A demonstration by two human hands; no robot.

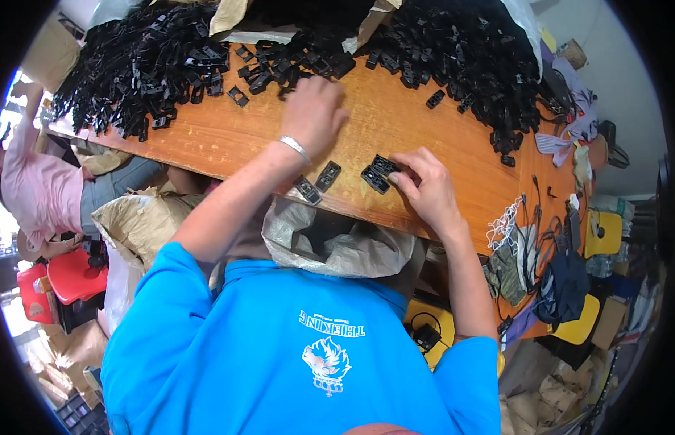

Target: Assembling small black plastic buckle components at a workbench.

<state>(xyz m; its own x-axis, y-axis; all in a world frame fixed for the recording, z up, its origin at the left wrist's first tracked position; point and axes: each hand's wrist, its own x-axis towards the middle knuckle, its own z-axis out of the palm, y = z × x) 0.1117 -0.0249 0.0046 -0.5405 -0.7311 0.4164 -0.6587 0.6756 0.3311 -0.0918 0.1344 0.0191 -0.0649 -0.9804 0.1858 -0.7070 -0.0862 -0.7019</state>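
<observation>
The right hand (423,187) pinches the end of a pair of black plastic clips (375,178) between thumb and forefinger, at the wooden table (395,119). To its left lie two loose clips (328,176). The left hand (313,112) is at the edge of a clip heap (261,72); its fingertips are unclear, so I cannot tell their grip.

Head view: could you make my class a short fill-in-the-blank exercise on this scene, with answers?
1. The hand with the silvery bracelet is the person's ____.
2. The small pieces at the right hand are coloured ____.
3. The person's shirt is bright ____.

Missing words: left; black; blue.
</observation>
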